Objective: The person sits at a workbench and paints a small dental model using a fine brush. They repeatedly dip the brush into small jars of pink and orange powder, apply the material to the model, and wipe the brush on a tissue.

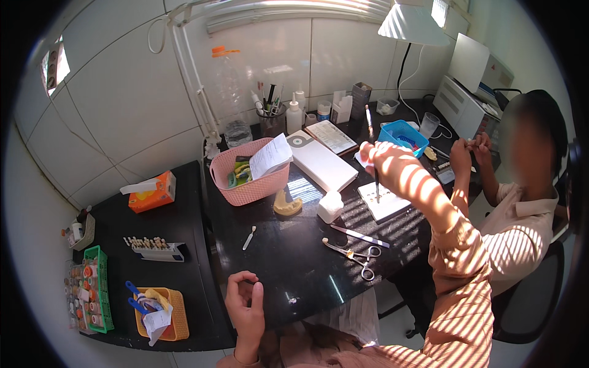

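My right hand (375, 154) is raised over the black table (288, 270), shut on a thin dark brush-like tool (377, 183) that points down. Its tip hangs just above a white mixing tile (385, 205). My left hand (244, 299) rests at the table's near edge with thumb and forefinger pinched together; whether anything sits between them is too small to tell. A yellowish dental cast (287, 205) and a white block (330, 206) lie between my two hands.
Metal forceps (357, 253), a flat metal tool (359, 236) and a small white spatula (248, 238) lie on the table. A pink basket (248, 184), white box (322, 162) and blue basket (402, 134) stand behind. A seated co-worker's hands (471, 149) are at the right.
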### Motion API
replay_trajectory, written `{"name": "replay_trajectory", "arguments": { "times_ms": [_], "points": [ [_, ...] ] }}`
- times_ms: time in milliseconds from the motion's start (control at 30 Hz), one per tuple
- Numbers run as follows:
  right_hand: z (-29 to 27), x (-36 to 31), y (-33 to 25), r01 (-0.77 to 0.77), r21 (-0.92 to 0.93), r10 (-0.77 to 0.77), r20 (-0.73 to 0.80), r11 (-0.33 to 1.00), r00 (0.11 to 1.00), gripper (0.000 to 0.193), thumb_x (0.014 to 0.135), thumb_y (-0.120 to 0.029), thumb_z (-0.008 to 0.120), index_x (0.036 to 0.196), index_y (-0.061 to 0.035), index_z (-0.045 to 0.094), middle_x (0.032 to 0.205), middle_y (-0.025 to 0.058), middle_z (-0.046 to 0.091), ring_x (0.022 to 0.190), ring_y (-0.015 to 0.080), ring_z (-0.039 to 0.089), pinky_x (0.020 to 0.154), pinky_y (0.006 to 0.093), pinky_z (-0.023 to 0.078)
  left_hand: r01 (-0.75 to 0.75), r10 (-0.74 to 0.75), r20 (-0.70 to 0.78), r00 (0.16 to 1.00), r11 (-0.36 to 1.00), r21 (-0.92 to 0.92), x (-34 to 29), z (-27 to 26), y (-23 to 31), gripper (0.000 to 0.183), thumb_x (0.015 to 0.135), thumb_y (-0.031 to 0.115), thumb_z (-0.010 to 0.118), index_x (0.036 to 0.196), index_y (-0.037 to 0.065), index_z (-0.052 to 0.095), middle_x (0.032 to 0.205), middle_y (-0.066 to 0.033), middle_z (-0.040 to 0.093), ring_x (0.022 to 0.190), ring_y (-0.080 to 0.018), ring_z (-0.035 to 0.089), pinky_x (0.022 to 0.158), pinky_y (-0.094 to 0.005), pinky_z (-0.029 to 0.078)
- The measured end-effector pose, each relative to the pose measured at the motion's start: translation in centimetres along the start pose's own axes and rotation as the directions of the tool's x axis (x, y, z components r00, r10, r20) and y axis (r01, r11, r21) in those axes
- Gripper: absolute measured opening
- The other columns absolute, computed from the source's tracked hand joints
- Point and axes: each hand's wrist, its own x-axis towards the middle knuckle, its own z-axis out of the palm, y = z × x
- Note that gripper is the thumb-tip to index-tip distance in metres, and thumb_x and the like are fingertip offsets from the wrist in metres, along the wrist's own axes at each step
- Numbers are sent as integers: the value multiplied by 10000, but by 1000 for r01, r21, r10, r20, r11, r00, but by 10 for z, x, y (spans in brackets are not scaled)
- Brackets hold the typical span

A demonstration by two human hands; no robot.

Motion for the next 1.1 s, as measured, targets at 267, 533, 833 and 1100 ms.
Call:
{"name": "replay_trajectory", "arguments": {
  "times_ms": [267,533,833,1100],
  "points": [
    [44,-97,-81,585,23,-583,121,811,803,389,799,-106,627,1157,-48,486,1192,154,582,1058,252,582,866,396,487,-11,13,90,996,1000,-26,6,8,-2,170,919,51,597,1070,35,521,941,-14,563,696,-29,475,598,-179,376],
    [59,-82,-78,593,5,-578,230,805,783,407,864,-136,575,1266,-180,534,1040,102,598,1052,276,595,923,439,471,3,0,78,997,999,-39,8,9,-1,164,912,36,593,1064,33,530,934,-14,566,701,-31,487,611,-183,388],
    [-21,43,21,227,158,-233,24,961,972,322,892,-177,585,1203,-101,546,1064,98,658,1029,289,630,893,413,494,64,-63,66,996,998,-3,7,8,7,167,919,69,580,1081,34,558,938,-25,606,714,-62,525,636,-208,417],
    [98,221,191,-428,212,472,-249,878,845,509,847,-213,693,1259,-2,481,1134,262,631,1098,428,586,959,456,474,92,-94,52,994,995,34,15,16,38,144,929,74,627,1058,42,572,819,38,491,687,-30,425,606,-180,353]
  ]
}}
